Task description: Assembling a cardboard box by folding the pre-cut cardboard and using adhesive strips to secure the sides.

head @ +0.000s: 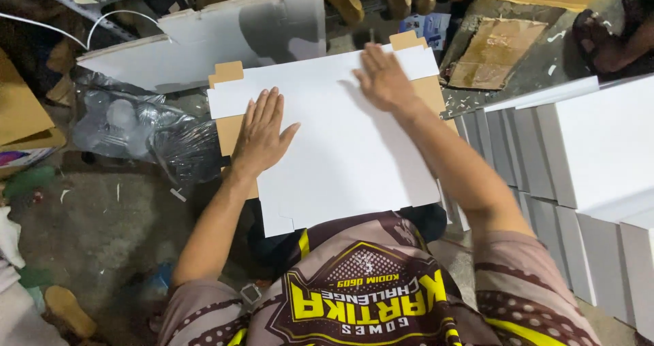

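Observation:
A large flat white cardboard sheet (347, 148) with notched edges lies in front of me, on top of a brown cardboard piece (228, 73) whose tabs stick out at the left and top. My left hand (262, 131) rests flat on the sheet's left part, fingers spread. My right hand (383, 79) presses flat on the sheet's upper right area, near a brown tab (407, 41). Neither hand holds anything.
A stack of folded white boxes (579, 169) stands at the right. Another white sheet (225, 36) lies behind. A crumpled clear plastic bag (143, 131) sits at the left. Brown cardboard scraps (494, 53) lie on the floor at the upper right, near another person's sandalled foot (616, 33).

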